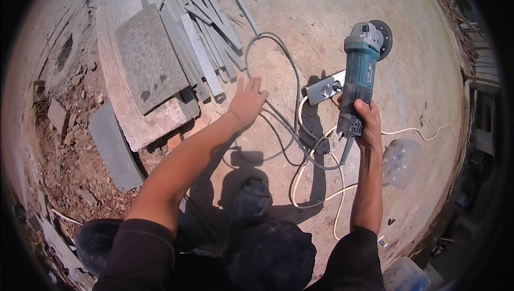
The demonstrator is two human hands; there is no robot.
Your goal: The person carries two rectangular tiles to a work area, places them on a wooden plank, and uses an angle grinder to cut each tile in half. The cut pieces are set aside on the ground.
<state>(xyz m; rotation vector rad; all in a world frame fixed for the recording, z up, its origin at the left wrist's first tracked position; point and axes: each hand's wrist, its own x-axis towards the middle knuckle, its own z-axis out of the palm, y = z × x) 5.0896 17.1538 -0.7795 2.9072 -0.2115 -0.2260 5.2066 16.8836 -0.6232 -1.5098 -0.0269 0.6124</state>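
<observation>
My right hand [368,122] is wrapped round the body of a teal and black angle grinder [360,71], held upright with its dark cutting disc [383,39] at the top right. From the grinder's lower end a dark cord [293,130] loops left across the ground. My left hand [247,101] reaches forward with fingers stretched out, beside that cord and close to the ends of several cut grey stone strips [202,55]. Whether it touches the cord I cannot tell. Just left of the grinder is a power strip [325,89] with a cream cable [300,184].
A grey stone slab [150,55] rests on a pinkish slab [126,114] at the left. Another grey slab [113,146] leans over reddish rubble [75,168]. A metal bar [241,5] lies beyond the strips. Clear plastic [401,162] lies right of my right forearm.
</observation>
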